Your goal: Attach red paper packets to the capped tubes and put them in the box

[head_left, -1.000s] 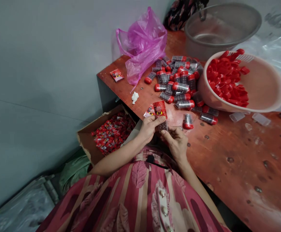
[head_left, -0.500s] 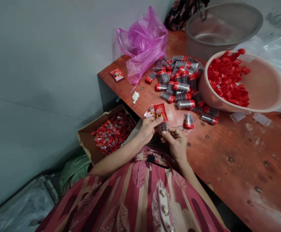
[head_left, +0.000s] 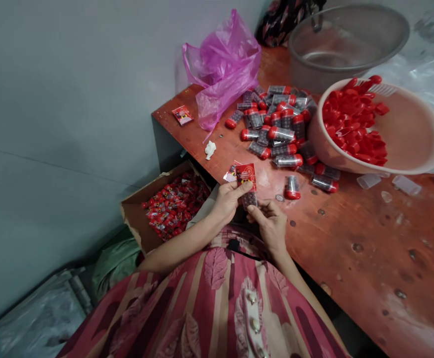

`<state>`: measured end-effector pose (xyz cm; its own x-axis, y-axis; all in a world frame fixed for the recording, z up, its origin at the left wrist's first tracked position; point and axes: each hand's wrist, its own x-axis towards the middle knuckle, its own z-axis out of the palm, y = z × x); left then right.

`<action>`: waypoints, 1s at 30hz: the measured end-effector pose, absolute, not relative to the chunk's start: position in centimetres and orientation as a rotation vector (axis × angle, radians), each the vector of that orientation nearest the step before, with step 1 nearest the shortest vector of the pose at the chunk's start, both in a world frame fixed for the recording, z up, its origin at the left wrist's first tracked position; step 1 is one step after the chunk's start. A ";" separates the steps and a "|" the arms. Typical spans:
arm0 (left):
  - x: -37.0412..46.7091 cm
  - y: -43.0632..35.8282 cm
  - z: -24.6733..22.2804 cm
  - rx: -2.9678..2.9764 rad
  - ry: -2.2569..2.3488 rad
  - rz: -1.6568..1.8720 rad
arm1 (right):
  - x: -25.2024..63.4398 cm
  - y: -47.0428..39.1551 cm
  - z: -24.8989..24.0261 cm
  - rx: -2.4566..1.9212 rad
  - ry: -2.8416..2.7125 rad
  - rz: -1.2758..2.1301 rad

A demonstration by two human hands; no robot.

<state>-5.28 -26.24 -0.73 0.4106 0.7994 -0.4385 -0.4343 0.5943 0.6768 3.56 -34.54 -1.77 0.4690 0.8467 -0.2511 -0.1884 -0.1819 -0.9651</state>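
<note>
Just past the near table edge, my left hand (head_left: 227,203) pinches a red printed packet (head_left: 247,171) between thumb and fingers. Below the thumb shows a clear tube of dark balls (head_left: 249,200), lined up with the packet; whether it sits inside cannot be made out. My right hand (head_left: 271,221) has its thumb and fingers closed on the tube's lower end. Another printed packet (head_left: 229,174) lies on the table behind my left hand. A red-capped tube (head_left: 292,188) stands apart at the right, in front of a pile of similar tubes (head_left: 276,133).
A pink bowl (head_left: 421,134) of red plastic parts and a grey basin (head_left: 347,69) stand at the right back. A purple bag (head_left: 226,59), white scrap (head_left: 210,149) and red packet (head_left: 182,115) lie further left. Below the edge is a cardboard box (head_left: 134,214) of packed pieces.
The red packet and the tube have shifted slightly down and left in my hands. My right hand has moved a little left with the tube. The things on the table lie as before.
</note>
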 end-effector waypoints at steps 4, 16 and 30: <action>-5.1 -26.7 -1.0 0.498 0.877 0.840 | 3.3 -34.5 -1.9 -1.459 -0.622 0.993; -5.5 -27.0 -1.8 0.482 0.844 0.774 | 3.3 -34.4 -1.9 -1.469 -0.554 1.055; -5.2 -27.9 -1.2 0.498 0.841 0.852 | 3.3 -34.2 -2.2 -1.381 -0.420 1.048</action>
